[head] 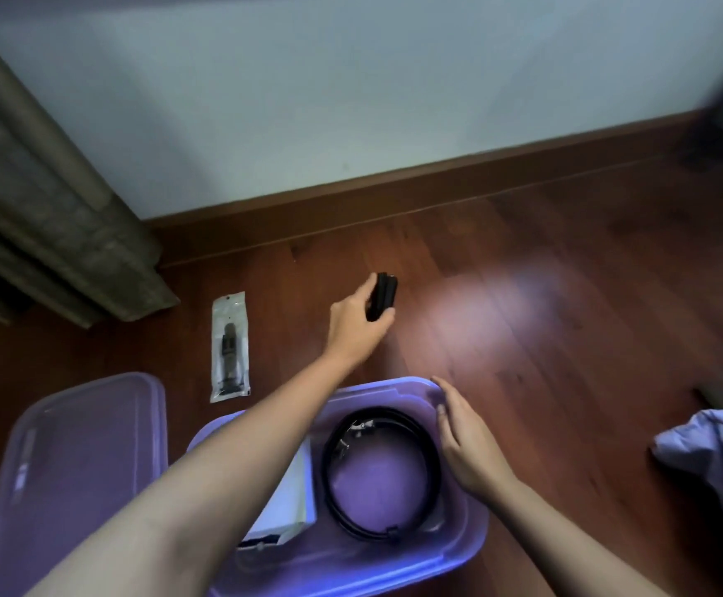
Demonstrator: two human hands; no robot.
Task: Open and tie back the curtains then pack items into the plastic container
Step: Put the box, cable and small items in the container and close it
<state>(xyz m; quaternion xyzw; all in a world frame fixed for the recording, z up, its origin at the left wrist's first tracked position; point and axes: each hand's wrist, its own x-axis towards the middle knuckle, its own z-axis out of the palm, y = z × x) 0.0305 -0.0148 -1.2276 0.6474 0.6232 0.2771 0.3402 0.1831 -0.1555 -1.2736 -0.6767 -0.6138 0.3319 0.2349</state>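
A purple plastic container (471,540) sits on the wooden floor in front of me. Inside it lie a coiled black cable (333,476) and a white box (295,506), partly hidden by my left forearm. My left hand (357,325) reaches past the container and grips a small black object (382,294) above the floor. My right hand (465,441) hovers with straight fingers over the container's right rim, holding nothing. The brown curtain (41,217) hangs gathered at the left.
The container's purple lid (79,458) lies on the floor to the left. A clear packet with a dark item (229,346) lies between lid and curtain. Light blue cloth (712,450) lies at the right. A white wall with a wooden skirting board (394,187) runs behind.
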